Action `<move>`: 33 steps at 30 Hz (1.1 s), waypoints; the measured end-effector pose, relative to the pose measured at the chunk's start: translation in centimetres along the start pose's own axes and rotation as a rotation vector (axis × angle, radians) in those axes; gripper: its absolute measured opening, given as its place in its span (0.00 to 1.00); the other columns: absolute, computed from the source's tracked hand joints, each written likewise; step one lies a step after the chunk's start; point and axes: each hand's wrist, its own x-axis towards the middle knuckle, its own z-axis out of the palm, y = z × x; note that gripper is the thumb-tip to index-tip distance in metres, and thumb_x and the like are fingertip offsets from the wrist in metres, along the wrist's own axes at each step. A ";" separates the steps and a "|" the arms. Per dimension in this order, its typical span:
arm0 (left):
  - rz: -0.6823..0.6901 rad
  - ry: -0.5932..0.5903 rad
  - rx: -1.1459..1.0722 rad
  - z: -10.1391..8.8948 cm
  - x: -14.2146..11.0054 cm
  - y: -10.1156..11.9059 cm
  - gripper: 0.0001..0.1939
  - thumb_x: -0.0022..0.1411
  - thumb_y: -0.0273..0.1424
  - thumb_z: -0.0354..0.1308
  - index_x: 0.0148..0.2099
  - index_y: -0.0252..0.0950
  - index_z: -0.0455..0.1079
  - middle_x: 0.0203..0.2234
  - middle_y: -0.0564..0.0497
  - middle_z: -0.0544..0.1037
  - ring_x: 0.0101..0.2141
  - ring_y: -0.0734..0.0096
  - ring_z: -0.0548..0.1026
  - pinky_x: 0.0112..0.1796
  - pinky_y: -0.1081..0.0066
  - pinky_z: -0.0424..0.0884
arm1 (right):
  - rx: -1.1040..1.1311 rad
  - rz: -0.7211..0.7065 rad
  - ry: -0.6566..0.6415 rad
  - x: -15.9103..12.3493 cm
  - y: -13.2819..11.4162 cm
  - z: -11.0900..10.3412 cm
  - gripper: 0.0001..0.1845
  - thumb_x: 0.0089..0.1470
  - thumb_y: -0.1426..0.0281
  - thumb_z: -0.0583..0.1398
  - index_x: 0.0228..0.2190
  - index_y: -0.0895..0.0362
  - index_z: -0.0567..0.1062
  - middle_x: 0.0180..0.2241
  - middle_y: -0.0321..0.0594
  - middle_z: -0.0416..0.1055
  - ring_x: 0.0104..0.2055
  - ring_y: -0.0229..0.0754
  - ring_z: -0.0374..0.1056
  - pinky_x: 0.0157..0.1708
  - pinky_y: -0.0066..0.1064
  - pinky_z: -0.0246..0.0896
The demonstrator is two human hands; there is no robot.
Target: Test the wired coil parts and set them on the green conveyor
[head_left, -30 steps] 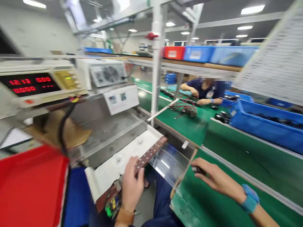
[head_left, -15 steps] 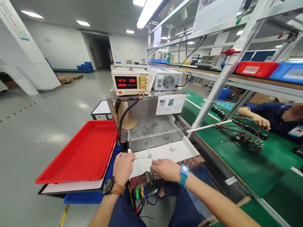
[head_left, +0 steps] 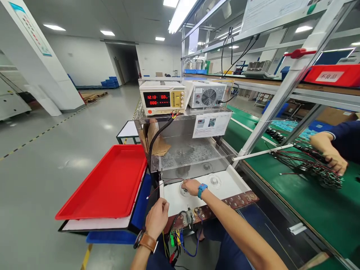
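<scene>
My right hand (head_left: pixel 192 187) is closed over a round recess in the white tray (head_left: pixel 229 183), gripping a small dark part mostly hidden by the fingers. From it a thin dark red wire (head_left: pixel 168 180) runs left, ending in a small white connector (head_left: pixel 147 197) that hangs past the tray's left edge. Lower down, my left hand (head_left: pixel 157 218) is curled beside the tray's front left corner; whatever its fingers hold, if anything, is hidden. Between the hands, a metal clamp-like fixture (head_left: pixel 189 216) sits on the brown, screw-studded strip (head_left: pixel 234 201) along the tray's front.
A power supply (head_left: pixel 162 98) with red digits stands on the clear-walled box ahead. At left lies a red tray (head_left: pixel 107 183). Green, yellow and blue leads (head_left: pixel 176 238) hang below the strip. On the green bench (head_left: pixel 267 187), a co-worker's hand (head_left: pixel 334 159) touches bundled wired parts.
My right hand has moved forward, away from the fixture, to the recess, drawing the wire along. My left hand has drawn back and no longer stretches the wire. The camera view has turned left.
</scene>
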 end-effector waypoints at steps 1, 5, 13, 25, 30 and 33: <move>0.011 0.090 0.017 0.4 0.4 0.0 0.12 0.66 0.35 0.44 0.44 0.36 0.66 0.38 0.45 0.77 0.41 0.63 0.74 0.40 0.67 0.66 | 0.002 -0.004 -0.007 0.1 0.1 0.2 0.19 0.50 0.82 0.56 0.43 0.56 0.74 0.43 0.45 0.72 0.44 0.47 0.66 0.37 0.31 0.58; 0.045 0.438 0.218 0.8 2.5 -0.6 0.19 0.64 0.33 0.47 0.54 0.29 0.63 0.50 0.36 0.70 0.52 0.53 0.67 0.48 0.59 0.65 | 0.142 -0.004 0.116 -0.4 0.6 1.0 0.25 0.49 0.77 0.60 0.50 0.54 0.70 0.45 0.44 0.72 0.49 0.50 0.63 0.43 0.34 0.58; -0.154 0.233 0.203 1.1 5.2 -4.6 0.20 0.64 0.32 0.43 0.55 0.31 0.64 0.45 0.36 0.76 0.47 0.49 0.73 0.43 0.55 0.67 | 0.539 0.253 0.362 -2.5 1.7 3.4 0.29 0.48 0.67 0.64 0.52 0.56 0.67 0.44 0.44 0.71 0.47 0.46 0.65 0.46 0.32 0.57; -0.182 0.031 -0.158 3.0 5.3 -7.0 0.11 0.60 0.32 0.48 0.35 0.35 0.71 0.30 0.45 0.80 0.34 0.65 0.78 0.37 0.70 0.69 | 0.309 0.369 0.199 -0.7 0.6 3.3 0.22 0.51 0.53 0.60 0.40 0.57 0.71 0.41 0.47 0.73 0.43 0.48 0.69 0.38 0.31 0.57; -0.157 0.022 -0.229 2.0 4.4 -5.7 0.18 0.61 0.40 0.46 0.28 0.38 0.70 0.19 0.51 0.74 0.25 0.67 0.73 0.28 0.71 0.65 | 0.325 0.377 0.179 -0.6 0.8 3.2 0.21 0.50 0.54 0.60 0.40 0.57 0.71 0.39 0.46 0.74 0.42 0.48 0.69 0.36 0.31 0.56; -0.127 0.005 -0.477 1.2 3.2 -2.3 0.22 0.60 0.48 0.45 0.32 0.36 0.71 0.17 0.54 0.69 0.20 0.72 0.67 0.24 0.73 0.60 | 0.350 0.366 0.157 -0.5 1.1 3.2 0.22 0.50 0.54 0.61 0.40 0.57 0.71 0.39 0.46 0.75 0.42 0.48 0.69 0.35 0.30 0.55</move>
